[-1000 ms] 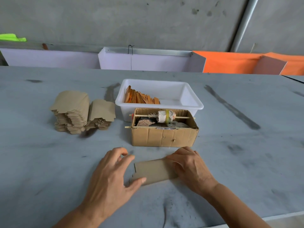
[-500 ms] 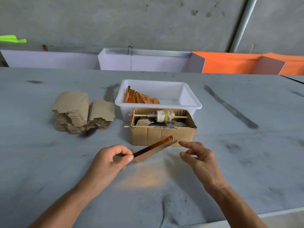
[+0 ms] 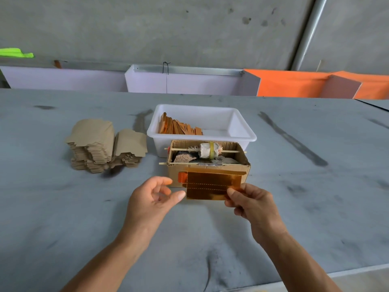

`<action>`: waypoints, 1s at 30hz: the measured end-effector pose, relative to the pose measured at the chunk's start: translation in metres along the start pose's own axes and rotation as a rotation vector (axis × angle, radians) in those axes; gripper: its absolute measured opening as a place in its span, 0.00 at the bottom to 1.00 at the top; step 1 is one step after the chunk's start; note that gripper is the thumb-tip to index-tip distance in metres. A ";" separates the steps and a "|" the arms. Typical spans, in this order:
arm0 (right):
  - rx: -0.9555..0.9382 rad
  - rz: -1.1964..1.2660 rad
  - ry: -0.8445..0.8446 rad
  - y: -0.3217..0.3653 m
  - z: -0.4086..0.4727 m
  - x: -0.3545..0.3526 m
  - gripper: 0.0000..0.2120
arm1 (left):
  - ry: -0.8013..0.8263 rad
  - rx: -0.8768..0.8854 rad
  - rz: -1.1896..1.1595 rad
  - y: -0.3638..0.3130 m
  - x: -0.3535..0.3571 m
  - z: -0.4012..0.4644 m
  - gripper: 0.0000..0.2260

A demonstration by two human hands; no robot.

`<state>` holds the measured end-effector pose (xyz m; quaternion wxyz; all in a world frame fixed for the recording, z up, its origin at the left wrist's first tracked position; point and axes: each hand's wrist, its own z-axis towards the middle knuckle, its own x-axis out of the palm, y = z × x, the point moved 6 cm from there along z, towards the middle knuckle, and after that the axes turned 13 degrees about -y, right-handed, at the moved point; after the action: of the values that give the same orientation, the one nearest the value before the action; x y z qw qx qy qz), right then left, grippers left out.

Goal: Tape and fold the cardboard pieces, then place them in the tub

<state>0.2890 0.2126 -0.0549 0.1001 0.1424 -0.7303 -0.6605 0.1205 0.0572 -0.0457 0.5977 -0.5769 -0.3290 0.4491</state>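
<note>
A cardboard piece (image 3: 207,185) with a shiny orange-gold face and dotted fold lines is held upright above the table, facing me. My right hand (image 3: 250,204) pinches its right lower corner between thumb and fingers. My left hand (image 3: 152,199) hovers just off its left edge, fingers loosely curled, holding nothing. Behind stands the white tub (image 3: 242,134) with several folded orange pieces (image 3: 179,128) leaning at its left end. A stack of flat brown cardboard blanks (image 3: 99,146) lies to the left.
A small open cardboard box (image 3: 174,178) with a tape roll (image 3: 207,150) on a stick sits between the tub and my hands. The grey table (image 3: 305,197) stretches wide on both sides; its near edge runs at the lower right. White and orange panels line the back.
The piece went from flat on the table under both hands, to lifted edge-on in my left hand, to upright in my right hand. My left hand let go.
</note>
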 end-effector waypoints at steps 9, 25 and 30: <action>0.048 0.014 0.022 -0.002 -0.003 0.003 0.04 | 0.223 -0.644 -0.239 0.015 0.032 -0.023 0.03; -0.182 -0.284 -0.099 0.010 -0.010 -0.005 0.03 | 0.060 -0.398 -0.389 0.014 0.030 -0.014 0.01; -0.035 -0.162 -0.012 0.008 -0.014 -0.004 0.07 | 0.065 -0.348 -0.429 0.014 0.030 -0.016 0.03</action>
<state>0.2971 0.2013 -0.0455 0.0444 0.1951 -0.7052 -0.6802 0.1439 0.0778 -0.0656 0.5814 -0.6022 -0.4963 0.2302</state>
